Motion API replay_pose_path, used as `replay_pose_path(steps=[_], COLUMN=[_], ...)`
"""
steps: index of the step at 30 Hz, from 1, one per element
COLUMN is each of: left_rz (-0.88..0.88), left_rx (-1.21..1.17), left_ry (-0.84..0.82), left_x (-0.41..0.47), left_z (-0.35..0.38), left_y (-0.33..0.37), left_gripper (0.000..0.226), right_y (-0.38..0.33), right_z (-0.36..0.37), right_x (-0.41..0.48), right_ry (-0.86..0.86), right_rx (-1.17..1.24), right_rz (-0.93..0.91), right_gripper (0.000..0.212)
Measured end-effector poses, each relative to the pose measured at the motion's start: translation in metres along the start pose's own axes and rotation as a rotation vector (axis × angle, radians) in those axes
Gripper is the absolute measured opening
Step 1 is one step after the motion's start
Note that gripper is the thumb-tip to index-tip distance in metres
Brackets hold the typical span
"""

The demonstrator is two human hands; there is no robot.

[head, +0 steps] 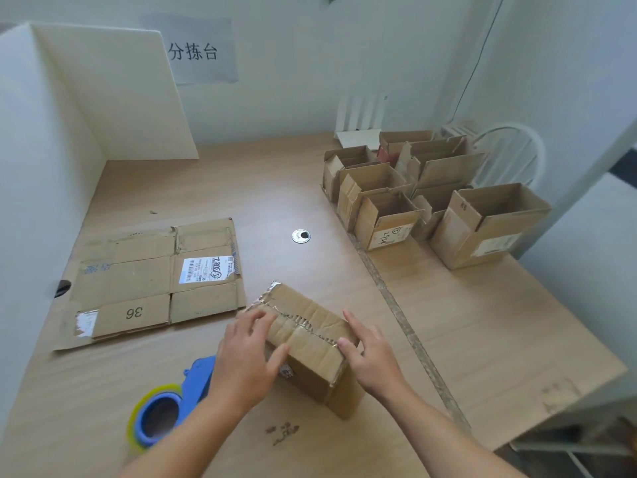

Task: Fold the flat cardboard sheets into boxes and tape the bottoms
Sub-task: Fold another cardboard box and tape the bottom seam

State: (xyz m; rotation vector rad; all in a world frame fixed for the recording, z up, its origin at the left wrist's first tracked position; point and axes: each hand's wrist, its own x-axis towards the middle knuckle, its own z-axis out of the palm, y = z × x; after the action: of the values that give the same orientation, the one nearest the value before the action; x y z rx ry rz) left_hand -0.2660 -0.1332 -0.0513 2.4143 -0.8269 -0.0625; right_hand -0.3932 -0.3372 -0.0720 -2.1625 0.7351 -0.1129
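Cardboard box (307,343) between left hand (245,363) and right hand (374,360)

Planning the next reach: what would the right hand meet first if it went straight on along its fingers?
The right hand already touches the taped box; beyond it, bare table, then probably the round cable grommet.
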Motion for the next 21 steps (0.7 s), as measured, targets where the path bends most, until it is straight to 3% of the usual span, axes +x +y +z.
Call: replay_pose_path(steps=[4, 7, 9, 12, 14, 16, 19, 21], left_rz=[-0.126, -0.084, -0.044, 0.029, 0.051, 0.038, -0.054, -0.176], left_rx=[-0.114, -0.141, -0.144, -0.103, -0.07, -0.088, -0.136, -0.098], left_ry=[-0.12, -0.187, -0.243, -0.318, -0.343, -0.315, -0.084, 0.016], left_x=[-0.023, -0.024, -0.019, -0.009, -0.006, -0.005, -0.012, -0.025], left_z=[0.014, 0.014, 0.007, -0.008, -0.016, -0.022, -0.027, -0.031], left_y=[0.009, -0.004, -0.018, -0.034, -0.038, -0.04, -0.048, -0.057], left_gripper=[0.078, 0.09, 0.096, 0.098, 0.097, 0.088, 0.056, 0.046], right_y=[-0.006, -0.004, -0.005, -0.01, -0.018, -0.026, -0.032, -0.032], right_z=[0.016, 0.023, 0.023, 0.03, 0.038, 0.046, 0.049, 0.045], right_x=[-0.013, -0.023, -0.028, -0.026, -0.024, -0.026, -0.027, -0.025], right_ry=[-0.097, -0.174, -0.25, -0.27, -0.244, -0.247, -0.24, -0.221], right_rx=[-0.134, -0.067, -0.023, -0.047, -0.076, -0.084, -0.108, -0.131], right_rz=[-0.07, -0.207, -0.282, -0.298, -0.282, -0.284, -0.303, -0.332], right_gripper=[0.059, 0.052, 0.057, 0.065, 0.059, 0.054, 0.054, 0.053])
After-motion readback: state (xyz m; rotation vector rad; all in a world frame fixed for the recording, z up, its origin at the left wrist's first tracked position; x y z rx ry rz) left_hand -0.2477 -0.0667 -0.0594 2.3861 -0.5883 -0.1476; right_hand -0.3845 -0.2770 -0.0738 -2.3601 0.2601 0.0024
